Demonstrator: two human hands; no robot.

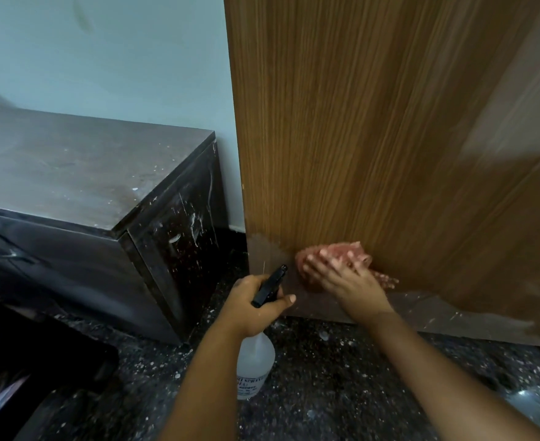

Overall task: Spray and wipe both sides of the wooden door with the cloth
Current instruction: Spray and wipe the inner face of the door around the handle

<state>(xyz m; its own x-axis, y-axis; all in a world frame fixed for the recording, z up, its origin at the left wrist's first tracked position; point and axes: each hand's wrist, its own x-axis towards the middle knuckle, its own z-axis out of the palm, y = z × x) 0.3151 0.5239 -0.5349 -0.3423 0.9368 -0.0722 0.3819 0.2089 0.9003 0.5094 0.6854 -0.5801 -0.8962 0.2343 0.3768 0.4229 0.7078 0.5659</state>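
While left hand (pixel 256 305) grips spray bottle (pixel 255 361), right hand (pixel 342 276) flat on cloth (pixel 332 254)

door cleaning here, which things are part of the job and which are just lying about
In use: wooden door; pink cloth under the right hand; spray bottle gripped by the left hand.

Lying about: dark cabinet; speckled floor.

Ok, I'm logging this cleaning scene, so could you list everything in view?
wooden door: one, brown, right, with a bare grey strip along its bottom
cloth: one, pink, pressed against the door's lower part
spray bottle: one, clear with black nozzle, centre bottom
cabinet: one, dark, paint-spattered, left
wall: pale blue, behind the cabinet
floor: dark, speckled
left hand: grips the bottle's head
right hand: presses the cloth flat
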